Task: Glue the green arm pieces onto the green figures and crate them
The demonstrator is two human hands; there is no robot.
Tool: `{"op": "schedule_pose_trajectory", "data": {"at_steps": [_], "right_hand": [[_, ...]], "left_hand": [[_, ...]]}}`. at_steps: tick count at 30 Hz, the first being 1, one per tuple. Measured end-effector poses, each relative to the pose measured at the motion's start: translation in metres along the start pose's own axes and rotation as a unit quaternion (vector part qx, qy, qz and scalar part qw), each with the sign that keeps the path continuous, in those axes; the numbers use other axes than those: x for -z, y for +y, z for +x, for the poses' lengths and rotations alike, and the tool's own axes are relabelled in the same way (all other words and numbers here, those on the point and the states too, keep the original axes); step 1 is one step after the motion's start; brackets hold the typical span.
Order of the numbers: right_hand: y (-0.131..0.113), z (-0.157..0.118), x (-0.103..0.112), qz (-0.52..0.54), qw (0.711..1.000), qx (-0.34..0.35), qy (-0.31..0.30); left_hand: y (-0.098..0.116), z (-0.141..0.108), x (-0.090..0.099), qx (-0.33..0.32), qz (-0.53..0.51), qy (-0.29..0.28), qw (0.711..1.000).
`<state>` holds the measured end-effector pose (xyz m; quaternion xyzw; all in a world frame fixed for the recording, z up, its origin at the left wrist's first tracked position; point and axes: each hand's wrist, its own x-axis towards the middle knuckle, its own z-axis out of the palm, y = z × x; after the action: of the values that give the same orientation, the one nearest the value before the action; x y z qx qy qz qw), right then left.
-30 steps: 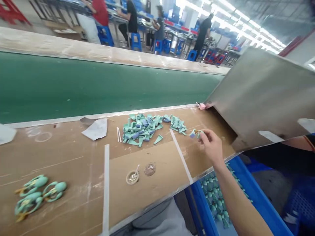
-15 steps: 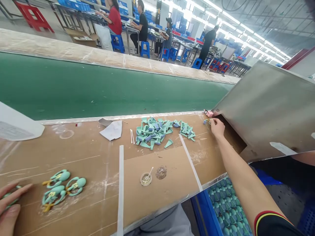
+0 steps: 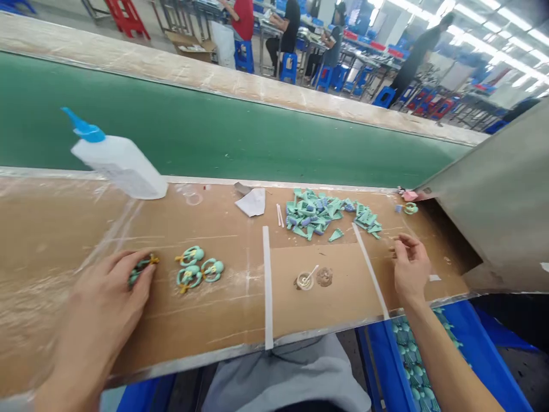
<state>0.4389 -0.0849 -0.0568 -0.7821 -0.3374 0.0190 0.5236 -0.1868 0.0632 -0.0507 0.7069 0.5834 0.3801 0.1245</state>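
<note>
- Left hand (image 3: pixel 100 300): palm down on the cardboard-covered table (image 3: pixel 223 320), fingers and thumb curled around a green-and-orange piece (image 3: pixel 138 270), partly hidden.
- Right hand (image 3: pixel 412 272): above the table's right part, fingers bent toward the thumb; cannot tell whether anything is pinched.
- Three green ring-shaped pieces (image 3: pixel 189 277): grouped just right of the left hand, orange tips showing.
- Small round dish (image 3: pixel 305 281): between the hands, white stick in it; brown round patch (image 3: pixel 325 277) just beside.
- Pile of green and blue-violet parts (image 3: pixel 313 213): beyond the dish; two white sticks (image 3: pixel 280 216) at its left.
- Single green ring piece (image 3: pixel 410 208): beyond the right hand, near a metal housing (image 3: pixel 510 200).
- White bottle, blue nozzle (image 3: pixel 122 166): upright, far left.
- Blue bin (image 3: pixel 489 357): below table edge, right, holding green pieces.
</note>
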Motion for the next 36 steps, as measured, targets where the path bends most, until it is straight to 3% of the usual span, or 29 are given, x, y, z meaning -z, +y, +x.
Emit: {"op": "schedule_pose_trajectory", "data": {"at_steps": [3, 5, 8, 10, 12, 15, 17, 19, 22, 25, 27, 33, 36], "right_hand": [[-0.052, -0.06, -0.013, 0.028, 0.978, 0.026, -0.204], [-0.085, -0.087, -0.024, 0.033, 0.95, 0.044, -0.308], [-0.118, -0.103, -0.039, 0.013, 0.924, 0.085, -0.374], [-0.128, -0.105, -0.043, 0.003, 0.919, 0.102, -0.382], [-0.132, -0.104, -0.044, 0.003, 0.915, 0.113, -0.387], [-0.135, -0.105, -0.042, -0.006, 0.898, 0.165, -0.408], [-0.136, -0.107, -0.04, -0.018, 0.882, 0.213, -0.421], [-0.138, -0.109, -0.04, -0.026, 0.871, 0.249, -0.423], [-0.139, -0.109, -0.04, -0.043, 0.863, 0.276, -0.422], [-0.14, -0.106, -0.039, -0.051, 0.859, 0.273, -0.43], [-0.141, -0.104, -0.036, -0.045, 0.862, 0.26, -0.432], [-0.141, -0.098, -0.022, -0.029, 0.891, 0.217, -0.398], [-0.138, -0.096, -0.019, -0.036, 0.887, 0.222, -0.404]], "left_hand": [[-0.001, -0.001, 0.0, -0.006, 0.061, -0.011, 0.998], [0.005, 0.0, -0.002, 0.008, 0.065, 0.027, 0.998], [0.022, -0.003, -0.009, 0.018, 0.01, 0.11, 0.994], [0.039, -0.01, -0.016, 0.036, -0.11, 0.147, 0.982], [0.058, -0.018, -0.021, 0.086, -0.287, 0.136, 0.944], [0.085, -0.027, -0.026, 0.185, -0.5, 0.06, 0.844], [0.096, -0.029, -0.027, 0.241, -0.557, 0.028, 0.794], [0.102, -0.03, -0.026, 0.276, -0.571, 0.014, 0.773], [0.105, -0.031, -0.024, 0.282, -0.541, -0.023, 0.792], [0.108, -0.036, -0.021, 0.243, -0.449, -0.058, 0.857], [0.114, -0.042, -0.019, 0.217, -0.402, -0.082, 0.886], [0.141, -0.073, -0.03, 0.21, -0.4, -0.163, 0.877], [0.156, -0.09, -0.048, 0.233, -0.442, -0.173, 0.849]]}}
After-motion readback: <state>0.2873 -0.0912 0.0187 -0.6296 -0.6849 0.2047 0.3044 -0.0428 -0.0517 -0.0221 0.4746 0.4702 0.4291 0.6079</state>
